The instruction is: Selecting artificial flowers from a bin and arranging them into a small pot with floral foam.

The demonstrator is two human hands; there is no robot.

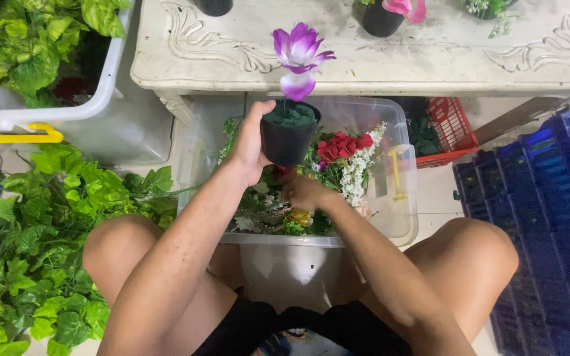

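Note:
My left hand grips a small black pot filled with green foam, held up over a clear plastic bin. A purple and white artificial flower stands upright in the pot. My right hand reaches down into the bin, its fingers closed among the loose artificial flowers. Red blooms and white sprigs lie just right of that hand. What the right fingers hold is hidden by the foliage.
A white carved table stands beyond the bin with black pots on it. Green leafy vines lie at my left, a white tub of foliage at upper left. Blue crates stand right; a red basket sits under the table.

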